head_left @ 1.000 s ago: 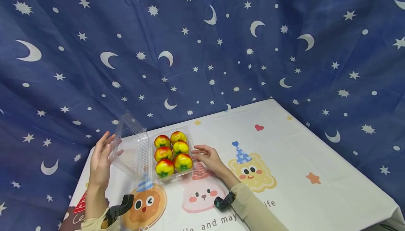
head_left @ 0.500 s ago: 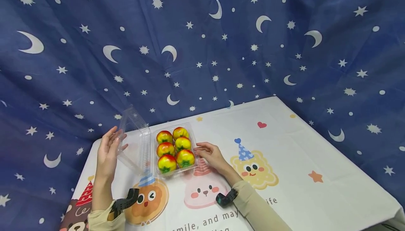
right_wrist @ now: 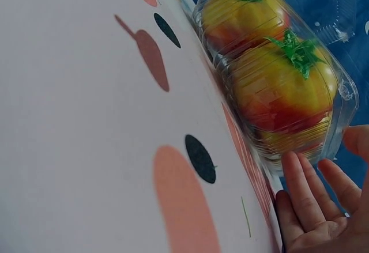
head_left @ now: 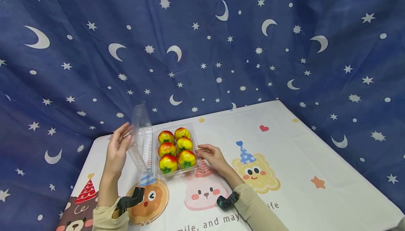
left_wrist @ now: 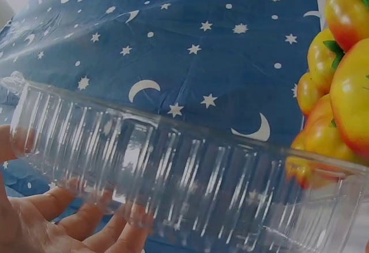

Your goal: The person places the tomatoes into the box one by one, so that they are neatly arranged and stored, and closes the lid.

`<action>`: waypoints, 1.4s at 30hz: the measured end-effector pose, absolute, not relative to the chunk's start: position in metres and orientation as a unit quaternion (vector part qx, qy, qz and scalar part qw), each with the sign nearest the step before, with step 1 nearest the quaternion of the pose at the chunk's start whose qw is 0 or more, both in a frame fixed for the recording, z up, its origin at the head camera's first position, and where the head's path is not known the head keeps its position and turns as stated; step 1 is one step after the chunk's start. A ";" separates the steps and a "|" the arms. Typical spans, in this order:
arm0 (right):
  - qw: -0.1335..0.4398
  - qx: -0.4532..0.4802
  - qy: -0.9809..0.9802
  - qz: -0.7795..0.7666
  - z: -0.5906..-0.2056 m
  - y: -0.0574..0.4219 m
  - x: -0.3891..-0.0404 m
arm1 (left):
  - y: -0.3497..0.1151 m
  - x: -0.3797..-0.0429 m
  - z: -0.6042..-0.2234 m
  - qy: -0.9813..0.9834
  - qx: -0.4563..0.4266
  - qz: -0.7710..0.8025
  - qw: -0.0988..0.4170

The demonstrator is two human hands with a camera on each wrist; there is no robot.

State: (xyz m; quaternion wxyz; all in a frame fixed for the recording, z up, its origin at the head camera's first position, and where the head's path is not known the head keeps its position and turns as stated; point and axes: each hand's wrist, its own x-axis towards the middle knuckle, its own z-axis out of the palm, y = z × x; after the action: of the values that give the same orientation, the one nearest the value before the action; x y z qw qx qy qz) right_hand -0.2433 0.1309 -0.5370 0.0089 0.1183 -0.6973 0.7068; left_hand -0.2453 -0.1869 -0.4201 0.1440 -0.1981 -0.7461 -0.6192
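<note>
A hinged clear plastic fruit box (head_left: 180, 172) stands on the table, left of centre. Two rows of red-and-yellow fruits (head_left: 167, 149) with green leafy caps fill its base. Its ribbed lid (head_left: 143, 143) stands raised on the left side, nearly upright. My left hand (head_left: 117, 150) touches the lid's outer face; in the left wrist view its fingers (left_wrist: 86, 221) lie fairly straight against the ribbed plastic. On the opposite side, my right hand (head_left: 214, 159) rests beside the base. The right wrist view has its extended fingertips (right_wrist: 291, 163) at the box wall.
A white cloth (head_left: 303, 146) printed with cartoon figures covers the table. Behind it hangs a dark blue curtain (head_left: 202, 48) with moons and stars, close to the table's far edge. Each wrist bears a black camera mount (head_left: 131, 199).
The lid has swung up and rightward toward the base, with my left hand moving along with it. My right hand stays at the box's right side. The head view has shifted slightly.
</note>
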 end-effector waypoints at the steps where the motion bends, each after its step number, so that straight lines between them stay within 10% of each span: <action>1: 0.009 0.118 -0.697 0.707 -0.537 0.131 -0.243 | -0.186 -0.246 -0.420 -0.748 -0.199 -0.616 0.144; 42: -0.003 0.114 -0.695 0.709 -0.534 0.132 -0.243 | -0.160 -0.254 -0.435 -0.775 -0.275 -0.557 0.121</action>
State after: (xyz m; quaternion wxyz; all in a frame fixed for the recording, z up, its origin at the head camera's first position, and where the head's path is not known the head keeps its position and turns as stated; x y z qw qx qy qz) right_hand -0.2429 0.1320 -0.5340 -0.0035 0.1142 -0.6955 0.7094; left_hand -0.2537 -0.1602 -0.4346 0.1209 -0.2751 -0.7745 -0.5566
